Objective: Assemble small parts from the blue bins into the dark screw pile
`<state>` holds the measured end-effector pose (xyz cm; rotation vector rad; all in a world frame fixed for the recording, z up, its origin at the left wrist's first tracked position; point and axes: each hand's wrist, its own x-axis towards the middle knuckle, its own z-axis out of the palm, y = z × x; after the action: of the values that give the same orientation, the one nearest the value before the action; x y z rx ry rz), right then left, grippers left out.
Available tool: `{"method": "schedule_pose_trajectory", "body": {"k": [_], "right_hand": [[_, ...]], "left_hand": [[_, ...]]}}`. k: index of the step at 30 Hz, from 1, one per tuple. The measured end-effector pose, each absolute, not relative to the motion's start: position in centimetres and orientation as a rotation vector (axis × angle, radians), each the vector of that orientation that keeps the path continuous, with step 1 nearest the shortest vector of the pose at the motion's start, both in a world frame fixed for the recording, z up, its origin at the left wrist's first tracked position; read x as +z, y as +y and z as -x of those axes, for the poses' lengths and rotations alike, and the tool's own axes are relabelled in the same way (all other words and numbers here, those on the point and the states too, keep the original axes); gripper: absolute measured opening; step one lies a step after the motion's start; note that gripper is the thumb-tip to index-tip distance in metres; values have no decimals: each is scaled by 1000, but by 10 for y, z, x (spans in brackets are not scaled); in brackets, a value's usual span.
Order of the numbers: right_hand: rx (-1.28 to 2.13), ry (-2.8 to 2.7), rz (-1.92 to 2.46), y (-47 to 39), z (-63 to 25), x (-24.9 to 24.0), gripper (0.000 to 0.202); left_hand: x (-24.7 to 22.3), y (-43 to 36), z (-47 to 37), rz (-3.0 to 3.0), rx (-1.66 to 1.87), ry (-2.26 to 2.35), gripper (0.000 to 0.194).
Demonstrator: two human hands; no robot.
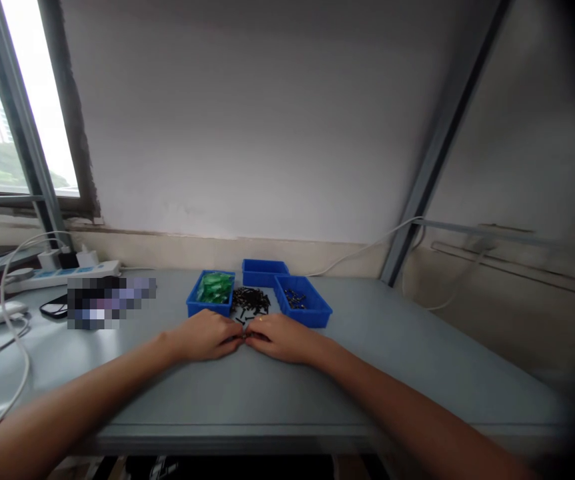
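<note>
My left hand (208, 335) and my right hand (282, 338) meet fingertip to fingertip low over the grey table. Both are closed in a pinch around something small, and the fingers hide most of it. Just beyond them lies a pile of dark screws (251, 300), with a few loose ones near my fingertips. Behind my left hand stands a blue bin (209, 309) holding green plastic packets (215, 288). A second blue bin (312, 319), behind my right hand, has small metal parts (295, 298) scattered inside.
A third blue bin (265, 276) stands at the back near the wall. On the left are a white power strip (92, 271) with plugs, a white adapter (5, 311), and a pixelated area over some items. A white cable (26, 360) crosses by my left forearm.
</note>
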<state>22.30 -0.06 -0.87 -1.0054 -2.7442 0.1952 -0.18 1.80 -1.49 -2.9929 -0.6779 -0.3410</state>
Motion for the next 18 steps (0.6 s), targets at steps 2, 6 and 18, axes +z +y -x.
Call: {"method": "schedule_pose_trajectory", "body": {"k": [2,6,18], "right_hand": [[199,-2741,1003,0,-223,-9,16],[196,-2737,987,0,-223,-10,15],[198,-2754,991,-1,-222,-8,15]], "left_hand": [[-15,18,2,2989,-346,-672,15],[-15,18,1,2977,-311,-685,16],[-13,16,0,2964,-236,-722,15]]}}
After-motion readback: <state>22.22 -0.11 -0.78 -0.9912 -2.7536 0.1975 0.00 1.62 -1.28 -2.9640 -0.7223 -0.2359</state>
